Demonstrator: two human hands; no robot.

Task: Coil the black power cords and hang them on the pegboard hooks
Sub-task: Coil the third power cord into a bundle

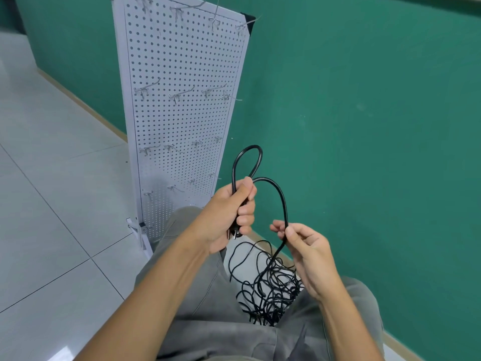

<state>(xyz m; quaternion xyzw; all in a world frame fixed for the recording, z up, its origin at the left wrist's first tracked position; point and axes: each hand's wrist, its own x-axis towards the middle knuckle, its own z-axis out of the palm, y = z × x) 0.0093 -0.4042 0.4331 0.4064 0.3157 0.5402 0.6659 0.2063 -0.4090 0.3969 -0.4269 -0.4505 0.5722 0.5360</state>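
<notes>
Cord (282, 201) loops above left hand (229, 217) fist's grip on its plug end; right hand (302, 246) pinches it lower.

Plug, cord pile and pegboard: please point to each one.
plug (232, 233), head view, on its metal pins below the left hand.
cord pile (270, 285), head view, on the tangle's middle.
pegboard (182, 121), head view, on its bare perforated panel.

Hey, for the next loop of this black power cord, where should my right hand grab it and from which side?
Grip the power cord on the straight run just below where the right hand pinches it now, above the tangled pile. Come from the right side with thumb and forefinger: there it is a single taut strand, clear of the other cords, and it arcs straight up to the loop in the left hand.
</notes>
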